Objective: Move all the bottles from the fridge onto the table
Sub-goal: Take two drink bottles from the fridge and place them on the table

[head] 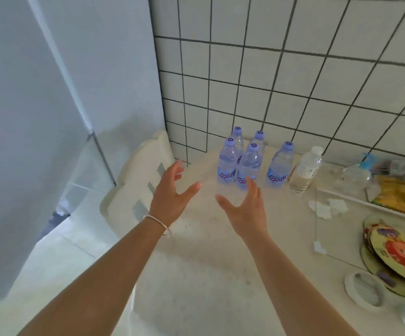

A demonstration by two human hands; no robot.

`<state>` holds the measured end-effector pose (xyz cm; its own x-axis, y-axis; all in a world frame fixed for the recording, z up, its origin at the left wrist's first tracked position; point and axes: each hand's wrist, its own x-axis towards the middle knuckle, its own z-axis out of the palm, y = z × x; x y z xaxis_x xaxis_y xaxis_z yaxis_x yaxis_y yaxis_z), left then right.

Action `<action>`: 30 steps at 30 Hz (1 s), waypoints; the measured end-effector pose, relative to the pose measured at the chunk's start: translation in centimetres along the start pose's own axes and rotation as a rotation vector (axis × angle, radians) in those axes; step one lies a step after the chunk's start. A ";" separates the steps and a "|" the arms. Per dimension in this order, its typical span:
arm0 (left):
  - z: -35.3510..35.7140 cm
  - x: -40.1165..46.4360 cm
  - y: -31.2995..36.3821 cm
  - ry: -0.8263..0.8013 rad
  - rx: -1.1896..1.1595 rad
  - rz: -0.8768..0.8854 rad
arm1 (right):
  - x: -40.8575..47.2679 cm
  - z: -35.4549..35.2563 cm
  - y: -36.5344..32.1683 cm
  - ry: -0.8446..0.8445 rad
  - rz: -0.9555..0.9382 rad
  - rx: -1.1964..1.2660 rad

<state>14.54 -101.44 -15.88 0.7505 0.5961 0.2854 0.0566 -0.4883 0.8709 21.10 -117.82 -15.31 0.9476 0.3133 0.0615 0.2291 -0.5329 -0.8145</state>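
Head view, looking down at a pale table (196,263) set against a white tiled wall (293,69). Just above the centre of the frame stand five clear water bottles with lilac caps and blue labels, all upright and grouped close together: two at the back, against the wall (back left bottle (238,139), back right bottle (259,140)), and three in front (front left bottle (227,162), middle bottle (249,167), front right bottle (279,166)). Immediately right of the group stands a white-capped bottle (305,170) holding a little pale liquid at its bottom.

Both forearms reach in from the lower edge of the frame. The left hand (172,195) and the right hand (245,209) are spread, fingers extended and apart, palms turned toward each other; neither holds anything. The right fingertips (251,184) overlap the lower part of the middle bottle in the view (whether they touch it cannot be told). A thin bracelet (159,223) circles the left wrist.

At the left of the frame rises a white fridge (26,117). At the right edge lie a spray bottle (359,173) on its side, a yellow packet (400,197), a stack of round patterned mats (397,253) and a white ring (364,289).
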 end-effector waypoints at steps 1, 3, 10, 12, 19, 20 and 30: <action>-1.2 -2.2 0.3 0.026 0.006 -0.005 | -1.7 0.2 -0.3 -0.034 -0.029 0.000; -3.5 -6.4 0.5 0.059 0.030 -0.016 | -5.0 0.7 -0.9 -0.097 -0.092 0.004; -12.4 -20.1 -0.1 0.210 0.091 -0.149 | -16.3 3.9 -5.6 -0.226 -0.312 0.028; -15.1 -23.3 -0.7 0.250 0.156 -0.160 | -19.5 5.5 -7.1 -0.294 -0.368 0.021; -26.3 -33.3 -3.8 0.493 0.245 -0.250 | -31.0 13.2 -11.9 -0.551 -0.551 0.011; -28.3 -34.4 -4.4 0.530 0.240 -0.270 | -32.4 14.5 -12.9 -0.580 -0.578 0.004; -48.5 -41.4 -9.9 0.637 0.259 -0.339 | -44.7 29.5 -24.0 -0.646 -0.612 0.012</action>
<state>-49.01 -90.37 -16.94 0.1443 0.9539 0.2631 0.4274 -0.2999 0.8529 -33.33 -95.85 -15.57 0.3485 0.9246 0.1538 0.6484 -0.1193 -0.7519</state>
